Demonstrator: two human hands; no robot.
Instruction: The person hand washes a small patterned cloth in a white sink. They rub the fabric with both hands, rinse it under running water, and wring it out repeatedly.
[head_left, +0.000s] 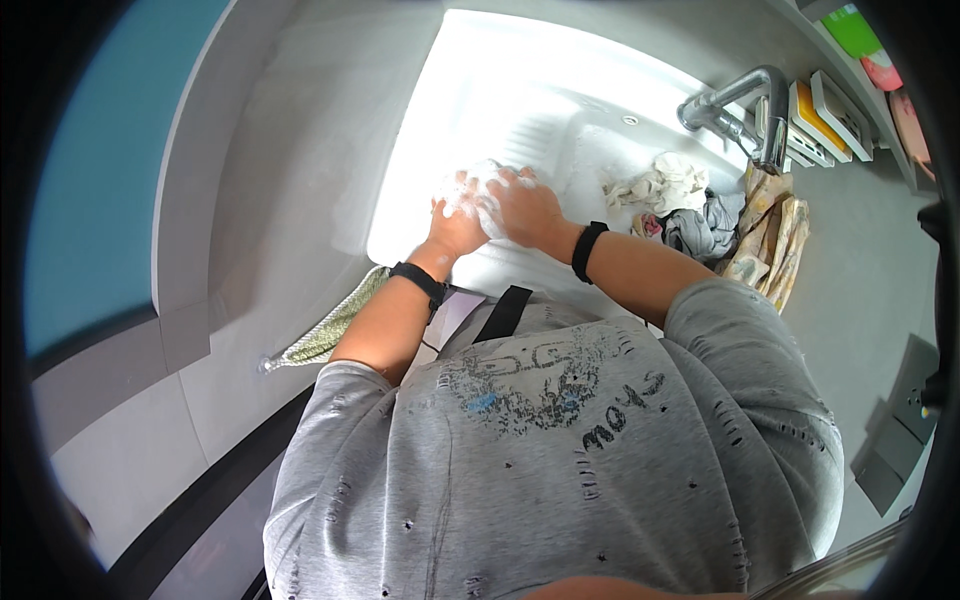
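Observation:
My left hand (455, 221) and my right hand (526, 206) meet over the ribbed washboard part of a white laundry sink (420, 142). Thick white suds (480, 187) cover the fingers and fill the gap between the hands. Whether a piece of cloth lies under the foam is hidden. Each wrist wears a black band. To the right of my right hand, a crumpled white cloth (679, 182) and a grey cloth (705, 225) are heaped in the basin.
A chrome faucet (772, 120) reaches over the basin's right side. A yellowish patterned cloth (772, 232) hangs across the right rim. A green towel (330, 322) hangs at the lower left. Several flat boxes (825, 120) stand behind the faucet, below a shelf.

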